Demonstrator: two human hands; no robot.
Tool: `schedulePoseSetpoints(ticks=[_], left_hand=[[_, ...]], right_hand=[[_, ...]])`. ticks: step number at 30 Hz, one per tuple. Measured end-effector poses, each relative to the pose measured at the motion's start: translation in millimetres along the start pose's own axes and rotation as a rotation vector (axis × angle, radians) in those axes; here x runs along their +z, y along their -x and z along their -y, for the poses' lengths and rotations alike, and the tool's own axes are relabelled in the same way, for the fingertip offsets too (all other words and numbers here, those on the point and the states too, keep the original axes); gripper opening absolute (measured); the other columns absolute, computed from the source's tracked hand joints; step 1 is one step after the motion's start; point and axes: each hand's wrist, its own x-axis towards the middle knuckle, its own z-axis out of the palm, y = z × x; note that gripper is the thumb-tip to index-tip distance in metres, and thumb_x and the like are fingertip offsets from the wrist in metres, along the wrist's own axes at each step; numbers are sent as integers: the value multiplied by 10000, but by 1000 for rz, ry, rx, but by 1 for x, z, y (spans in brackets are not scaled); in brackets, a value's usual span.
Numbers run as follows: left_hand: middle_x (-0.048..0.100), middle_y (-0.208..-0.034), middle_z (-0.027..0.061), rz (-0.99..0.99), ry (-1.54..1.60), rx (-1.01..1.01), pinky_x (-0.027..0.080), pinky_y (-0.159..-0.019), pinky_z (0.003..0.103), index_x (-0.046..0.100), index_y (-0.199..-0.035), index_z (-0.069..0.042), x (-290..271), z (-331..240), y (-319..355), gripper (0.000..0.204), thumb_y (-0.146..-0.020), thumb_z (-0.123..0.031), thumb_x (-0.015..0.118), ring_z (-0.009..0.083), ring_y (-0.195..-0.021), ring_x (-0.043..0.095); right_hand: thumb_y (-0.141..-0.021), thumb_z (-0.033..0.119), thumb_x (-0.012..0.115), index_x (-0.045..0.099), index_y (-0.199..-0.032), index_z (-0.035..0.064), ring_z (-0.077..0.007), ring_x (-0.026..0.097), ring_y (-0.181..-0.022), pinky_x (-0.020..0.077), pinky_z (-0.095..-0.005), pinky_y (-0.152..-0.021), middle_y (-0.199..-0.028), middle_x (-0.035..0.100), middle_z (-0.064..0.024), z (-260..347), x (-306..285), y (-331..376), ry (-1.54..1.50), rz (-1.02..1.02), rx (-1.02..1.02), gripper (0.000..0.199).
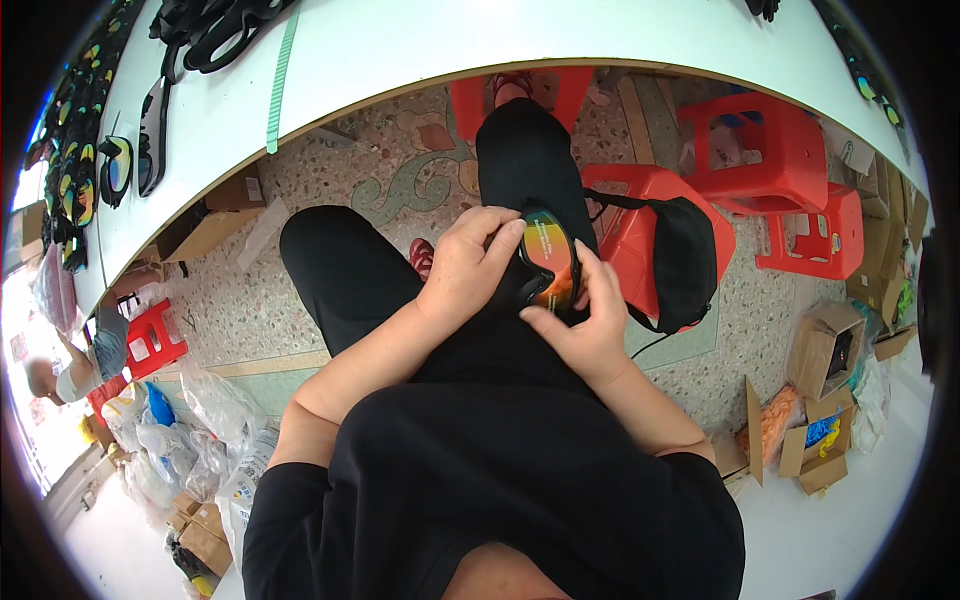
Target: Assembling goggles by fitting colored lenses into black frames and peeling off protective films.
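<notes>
Resting over the black-clad lap, pinching goggles (549,258) between both hands: left hand (468,262) wrapping the upper-left rim, right hand (585,325) closing on the lower-right, long axis running away from the body.

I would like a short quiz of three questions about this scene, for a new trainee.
1. True or false: both hands hold the goggle lens over the lap.
2. Which stool carries the black bag? A) the red stool beside the person's right leg B) a blue stool C) no stool, it hangs from the white table
3. Fill in: more goggles lie on the table at the person's ____ side.

Key
1. True: the left hand and the right hand both grip it.
2. A
3. left
</notes>
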Motion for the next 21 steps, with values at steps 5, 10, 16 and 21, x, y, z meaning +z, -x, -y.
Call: schedulePoseSetpoints(ticks=[5, 10, 16, 21], left_hand=[[641, -853, 162, 158, -150, 131, 506, -714, 379, 694, -1030, 5, -11, -24, -11, 187, -890, -113, 654, 307, -809, 638], [625, -739, 120, 261, -161, 173, 489, -628, 318, 709, -1062, 13, -16, -38, -17, 211, -868, -67, 686, 225, -683, 617], [665, -798, 54, 329, 75, -214, 492, -652, 243, 702, -1051, 18, -9, -52, -17, 190, -891, -85, 698, 105, -715, 611], [658, -818, 18, 444, 501, -617, 476, -640, 205, 669, -946, -5, -5, -52, -28, 120, -883, -94, 719, 66, -712, 591]], right_hand=[[-935, 103, 637, 670, -1134, -42, -129, 555, -788, 448, -252, -703, -883, 584, -69, -15, -10, -26, -303, -14, 146, 249], [-904, 145, 703, 693, -1088, -22, -93, 575, -795, 449, -220, -697, -865, 635, -41, -23, -28, -50, -509, 136, 402, 248], [-843, 102, 752, 646, -907, 48, -56, 568, -635, 436, -187, -571, -753, 623, 10, -31, -49, -70, -907, 472, 781, 134], [-806, 74, 777, 606, -836, 63, -58, 527, -592, 413, -177, -537, -744, 616, -6, -44, -53, -83, -1073, 741, 860, 174]])
